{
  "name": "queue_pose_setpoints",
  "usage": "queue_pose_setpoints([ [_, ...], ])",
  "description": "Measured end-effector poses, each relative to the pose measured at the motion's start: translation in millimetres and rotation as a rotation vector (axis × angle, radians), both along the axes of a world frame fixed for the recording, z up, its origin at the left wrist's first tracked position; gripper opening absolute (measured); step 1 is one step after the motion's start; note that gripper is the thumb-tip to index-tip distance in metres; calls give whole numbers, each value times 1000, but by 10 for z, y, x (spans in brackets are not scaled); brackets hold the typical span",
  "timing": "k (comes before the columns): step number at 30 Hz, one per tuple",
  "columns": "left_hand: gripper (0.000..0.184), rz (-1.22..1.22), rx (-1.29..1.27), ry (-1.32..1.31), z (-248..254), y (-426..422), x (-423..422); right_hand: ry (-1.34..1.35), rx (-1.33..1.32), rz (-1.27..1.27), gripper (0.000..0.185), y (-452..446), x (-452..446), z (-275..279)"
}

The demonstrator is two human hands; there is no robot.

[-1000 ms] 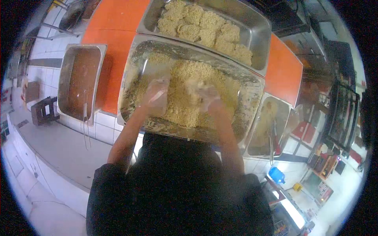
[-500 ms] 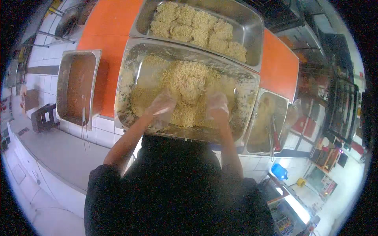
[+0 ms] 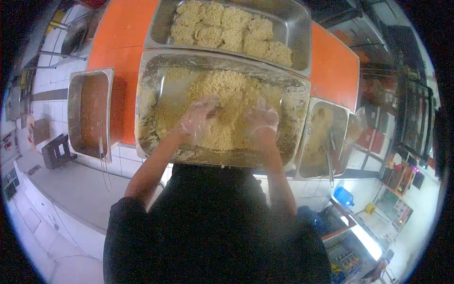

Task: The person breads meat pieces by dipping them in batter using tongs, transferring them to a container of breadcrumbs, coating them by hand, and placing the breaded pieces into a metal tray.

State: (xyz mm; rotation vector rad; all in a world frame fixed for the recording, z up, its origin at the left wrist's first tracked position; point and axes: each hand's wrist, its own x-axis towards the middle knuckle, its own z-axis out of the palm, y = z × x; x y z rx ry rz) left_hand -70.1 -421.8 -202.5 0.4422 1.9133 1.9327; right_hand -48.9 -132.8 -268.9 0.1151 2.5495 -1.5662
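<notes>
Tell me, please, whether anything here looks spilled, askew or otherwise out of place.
One thing: pale, flaky residue is smeared across the walls and rim of the large rectangular metal pan in the middle, which looks messy but may simply come from handling the pale yellow crumbs. I see nothing tipped or clearly damaged.

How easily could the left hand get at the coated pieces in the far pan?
Probably yes: only the pans' adjoining rims seem to lie between the left hand and the coated pieces.
</notes>
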Motion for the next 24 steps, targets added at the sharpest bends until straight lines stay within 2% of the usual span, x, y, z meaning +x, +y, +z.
queue_pose_setpoints([
  [1, 41, 42, 315, -119, -58, -4, -2, 137, -215, -52, 31, -3, 62, -84],
  [3, 48, 51, 204, -83, -222, -74, 138, 272, -429, -108, 34, -11, 195, 103],
  [4, 51, 51, 168, -72, -367, -134, 257, 63, -59, 84, 34, -3, 261, 443],
  [5, 50, -1, -586, 329, -822, -322, 592, -49, 124, 163, 34, -36, 332, 666],
  [6, 49, -30, -964, 529, -819, -357, 697, -151, 310, 266, 34, -75, 398, 903],
  [7, 49, -60, -1341, 734, -805, -391, 802, -199, 374, 359, 34, -122, 486, 949],
  [9, 49, -329, -706, -157, 102, -218, 622, -221, 409, 492, 34, -268, 531, 903],
  [10, 49, -335, -710, -162, 224, -149, 600, -215, 423, 545, 35, -339, 521, 876],
  [12, 48, -609, -943, 213, 397, 14, 535, -181, 476, 624, 35, -425, 384, 879],
  [13, 48, -612, -942, 218, 643, 141, 367, -166, 518, 652, 36, -440, 296, 925],
  [15, 52, -416, -870, -435, 1106, 337, 8, -168, 646, 667, 37, -439, 120, 1085],
  [16, 52, -421, -871, -436, 986, 331, 72, -189, 693, 637, 37, -417, 45, 1139],
  [17, 51, -100, -521, -389, 846, 317, 182, -254, 663, 566, 38, -353, 42, 1112],
  [18, 51, 62, -346, -371, 693, 264, 221, -314, 633, 492, 38, -290, 37, 1088],
  [19, 51, 200, -166, -331, 610, 222, 231, -341, 45, 219, 39, -191, 70, 972],
  [21, 49, -11, -435, -18, 596, 184, 84, -341, -537, -65, 41, -1, 131, 611],
  [22, 49, -75, -521, 94, 637, 195, 19, -145, -233, 64, 42, 83, 105, 340],
  [24, 47, -17, -1098, 484, 908, 382, -120, 48, 67, 192, 43, -28, -21, 461],
])
